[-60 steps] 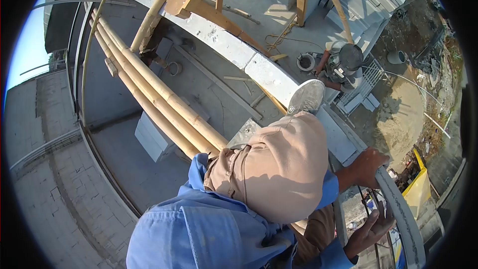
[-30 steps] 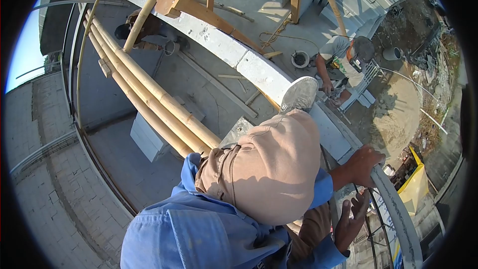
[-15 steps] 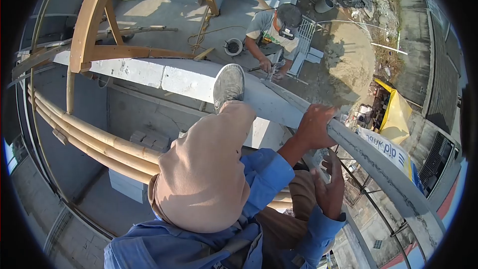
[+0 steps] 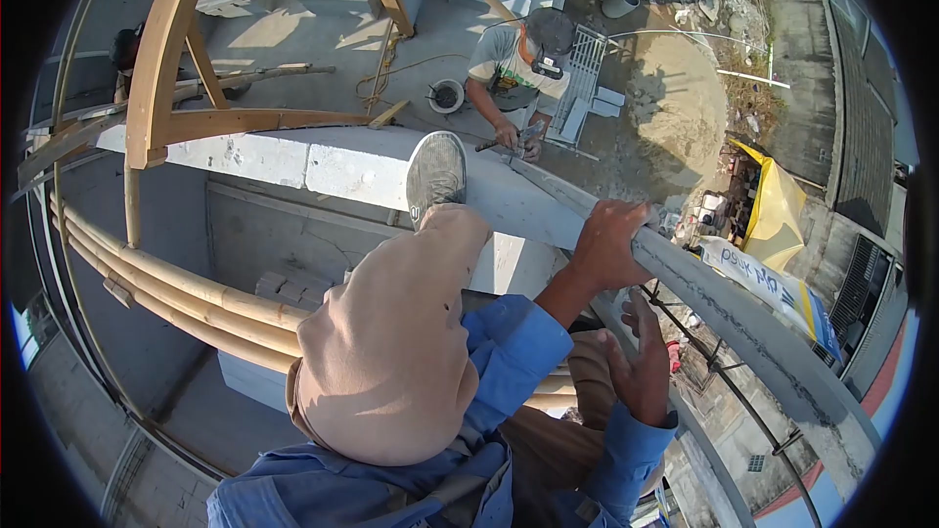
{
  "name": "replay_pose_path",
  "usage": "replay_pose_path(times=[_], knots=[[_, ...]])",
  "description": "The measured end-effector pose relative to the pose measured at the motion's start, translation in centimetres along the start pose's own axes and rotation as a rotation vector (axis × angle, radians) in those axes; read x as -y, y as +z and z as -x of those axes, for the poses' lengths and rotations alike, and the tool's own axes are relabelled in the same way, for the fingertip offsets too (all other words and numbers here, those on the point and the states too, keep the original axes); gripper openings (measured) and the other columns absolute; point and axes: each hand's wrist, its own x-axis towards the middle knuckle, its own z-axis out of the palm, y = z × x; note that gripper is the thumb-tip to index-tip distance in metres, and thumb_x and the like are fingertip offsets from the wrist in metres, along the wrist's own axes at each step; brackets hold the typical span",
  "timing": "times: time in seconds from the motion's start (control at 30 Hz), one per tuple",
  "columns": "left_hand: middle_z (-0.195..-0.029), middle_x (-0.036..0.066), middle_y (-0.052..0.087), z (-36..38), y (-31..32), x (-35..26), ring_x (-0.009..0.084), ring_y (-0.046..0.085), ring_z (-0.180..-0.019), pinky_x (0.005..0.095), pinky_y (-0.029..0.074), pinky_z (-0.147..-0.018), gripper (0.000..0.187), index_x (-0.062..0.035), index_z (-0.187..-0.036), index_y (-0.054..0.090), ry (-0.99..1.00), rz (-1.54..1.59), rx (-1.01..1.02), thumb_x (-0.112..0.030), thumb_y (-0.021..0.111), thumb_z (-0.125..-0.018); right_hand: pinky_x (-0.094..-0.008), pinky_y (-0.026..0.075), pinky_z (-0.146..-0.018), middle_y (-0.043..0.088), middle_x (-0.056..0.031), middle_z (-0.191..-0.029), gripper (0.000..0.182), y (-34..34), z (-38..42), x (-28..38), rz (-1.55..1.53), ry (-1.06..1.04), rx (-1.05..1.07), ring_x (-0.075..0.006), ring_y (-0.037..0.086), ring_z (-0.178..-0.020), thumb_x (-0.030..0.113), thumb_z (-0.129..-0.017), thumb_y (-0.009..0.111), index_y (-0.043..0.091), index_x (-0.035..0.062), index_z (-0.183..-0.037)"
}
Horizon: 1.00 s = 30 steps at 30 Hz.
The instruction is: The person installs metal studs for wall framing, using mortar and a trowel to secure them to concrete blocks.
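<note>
A long grey concrete beam (image 4: 743,332) curves from the centre to the lower right. My left hand (image 4: 608,246) is wrapped over its near end, fingers closed on the edge. Below it, my right hand (image 4: 641,362) is raised with fingers apart, palm up, close to the beam's lower side and holding nothing. A grey shoe (image 4: 436,176) rests on top of the white block wall (image 4: 352,173), with the knee bent in front of me. Beyond the wall, a co-worker (image 4: 518,68) in a cap bends over and holds a small tool at the wall's edge.
Bamboo poles (image 4: 186,284) run at the left, under a wooden frame (image 4: 166,59). A bucket (image 4: 446,96) stands on the floor below. Thin dark rebar (image 4: 729,372) crosses under the beam. A yellow sheet (image 4: 778,210) lies at the right. Another person is partly visible at the far left.
The view has shifted slightly, so the wall, shoe and co-worker appear a little further left. My left hand stays on the beam, and my right hand remains raised with its fingers apart.
</note>
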Motion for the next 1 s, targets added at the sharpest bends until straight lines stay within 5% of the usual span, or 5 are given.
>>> replay_pose_path(times=[0.9, 1.0], knots=[[-0.083, 0.012, 0.065, -0.2, -0.1, -0.1, 0.0390, 0.065, -0.087, 0.0457, 0.047, -0.084, 0.043, -0.0101, -0.090, 0.060, 0.019, 0.014, 0.009, -0.021, 0.085, -0.056, -0.0482, 0.053, -0.096, 0.064, -0.0297, -0.124, 0.068, 0.7, -0.2, 0.0, -0.015, 0.016, 0.017, -0.0452, 0.066, -0.114, 0.027, -0.091, 0.075, 0.050, -0.0025, -0.147], [-0.083, 0.012, 0.065, -0.3, -0.1, -0.1, 0.0391, 0.065, -0.088, 0.0460, 0.047, -0.085, 0.044, -0.0106, -0.090, 0.060, 0.017, 0.030, 0.028, -0.021, 0.085, -0.056, -0.0458, 0.053, -0.097, 0.063, -0.0260, -0.130, 0.069, 0.9, -0.2, -0.7, 0.014, 0.008, 0.036, -0.0389, 0.066, -0.116, 0.023, -0.091, 0.075, 0.047, 0.0014, -0.151]])
